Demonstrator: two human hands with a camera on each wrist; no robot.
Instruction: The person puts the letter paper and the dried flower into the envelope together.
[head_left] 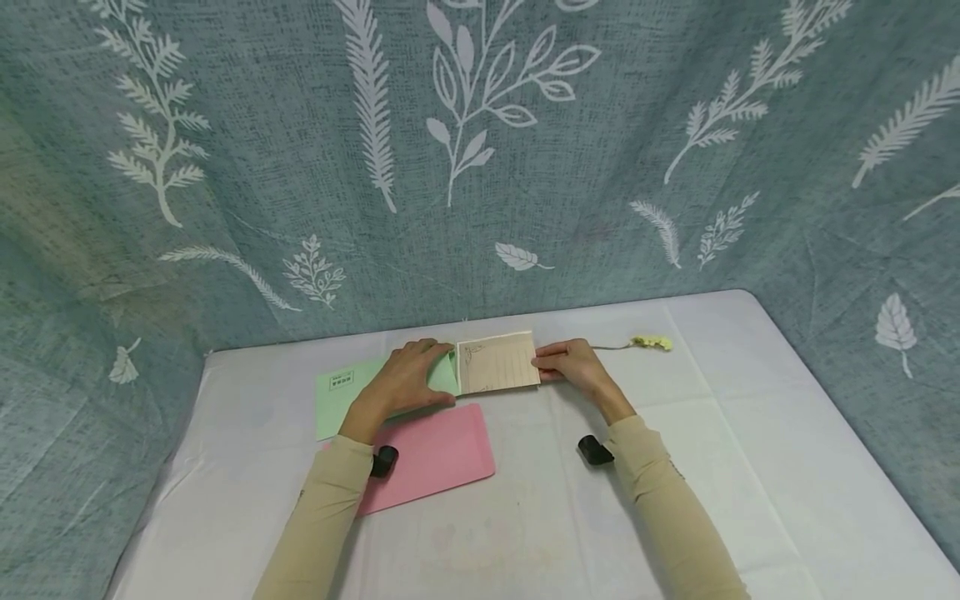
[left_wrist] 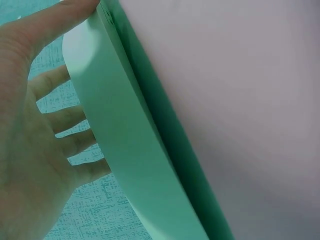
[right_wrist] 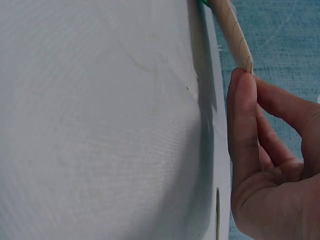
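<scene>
Adjoining leaf-printed teal fabric, white cloth-covered table.
Right hand pinches rectangular beige lined paper; spread left hand grips green paper envelope.

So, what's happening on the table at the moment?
A person is working with a card and a green envelope. The left hand holds the green envelope near its right end, while the right hand pinches the card's right edge. The card's left edge is at that end of the envelope; I can't tell whether any of it is inside. A pink envelope lies nearer the person, and a yellow flower lies beyond the right hand.
</scene>
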